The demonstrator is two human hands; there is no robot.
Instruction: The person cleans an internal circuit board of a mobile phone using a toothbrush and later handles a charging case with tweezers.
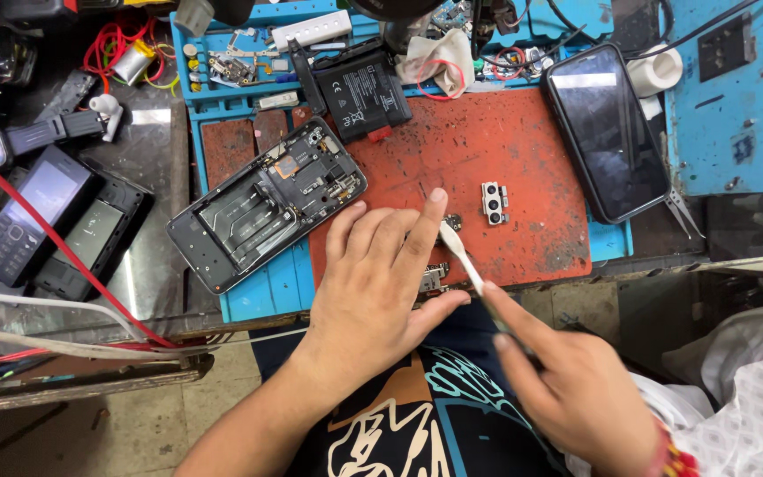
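Observation:
My left hand [380, 283] lies flat on the red work mat [487, 150], fingers pressing down a small circuit board part [434, 279] near the mat's front edge. My right hand [567, 389] grips a white plastic tool [461, 254] whose tip reaches toward that part, close to a small dark component [453, 222]. An opened phone frame [267, 203] with exposed internals rests just left of my left hand. A camera module [494, 202] sits on the mat to the right of my fingertips.
A black phone battery [364, 93] lies at the mat's top. An intact black phone [607, 132] rests at the right with tweezers [683, 212] beside it. Old keypad phones [33, 221] sit far left, plus red wires [125, 53], screws and a tape roll [655, 69].

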